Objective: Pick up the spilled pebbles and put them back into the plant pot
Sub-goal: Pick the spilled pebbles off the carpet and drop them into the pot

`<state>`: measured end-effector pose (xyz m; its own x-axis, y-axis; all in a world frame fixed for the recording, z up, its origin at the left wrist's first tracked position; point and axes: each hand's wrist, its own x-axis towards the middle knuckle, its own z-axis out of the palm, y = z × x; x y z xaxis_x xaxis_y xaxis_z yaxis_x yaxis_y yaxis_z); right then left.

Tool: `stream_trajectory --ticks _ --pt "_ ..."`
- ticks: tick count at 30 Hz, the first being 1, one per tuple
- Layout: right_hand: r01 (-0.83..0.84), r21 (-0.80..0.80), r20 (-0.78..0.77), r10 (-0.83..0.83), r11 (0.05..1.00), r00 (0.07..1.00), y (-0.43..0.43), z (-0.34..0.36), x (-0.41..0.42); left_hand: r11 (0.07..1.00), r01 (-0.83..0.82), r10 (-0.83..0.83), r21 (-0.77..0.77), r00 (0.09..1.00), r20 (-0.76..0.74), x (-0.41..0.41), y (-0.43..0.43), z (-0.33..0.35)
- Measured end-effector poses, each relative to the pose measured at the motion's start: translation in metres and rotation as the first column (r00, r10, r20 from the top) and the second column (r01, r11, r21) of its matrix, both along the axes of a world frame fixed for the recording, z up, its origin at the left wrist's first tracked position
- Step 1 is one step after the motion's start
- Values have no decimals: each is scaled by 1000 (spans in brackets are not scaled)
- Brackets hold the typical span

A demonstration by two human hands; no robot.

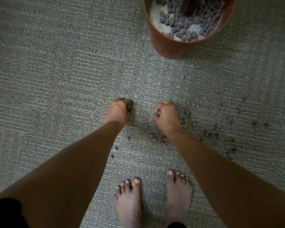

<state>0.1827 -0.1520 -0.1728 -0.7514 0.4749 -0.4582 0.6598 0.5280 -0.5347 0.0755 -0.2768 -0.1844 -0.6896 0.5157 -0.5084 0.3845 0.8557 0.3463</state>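
A terracotta plant pot stands at the top right, holding several grey pebbles on white filler around a dark stem. Spilled pebbles lie scattered over the carpet at the right and between my arms, a few more near my left wrist. My left hand is down at the carpet with fingers curled shut; dark pebbles show at its fingertips. My right hand, with a gold ring, is curled into a fist just left of a pebble cluster; a dark pebble shows between its fingers.
Grey-green patterned carpet covers the whole floor. My two bare feet stand at the bottom centre, close below my hands. The view is slightly blurred.
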Motion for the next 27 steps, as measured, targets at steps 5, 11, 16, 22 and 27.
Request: stream_trajectory --ticks 5,11,16,22,27 --pt "259 -46 -347 -258 965 902 19 46 -22 952 -223 216 211 975 56 4 28 37" --pt "467 -64 -622 -401 882 672 61 105 -58 661 -148 279 736 959 -57 -38 120 86" --pt "561 -73 -587 -490 825 644 95 116 -79 971 -54 72 -235 995 70 149 -102 -32" --pt "503 -11 -568 -419 864 708 94 105 -53 913 253 -223 -319 966 130 191 -153 -62" --pt "327 32 -394 -289 945 872 34 64 12 994 98 -101 -54 993 -57 85 -13 14"
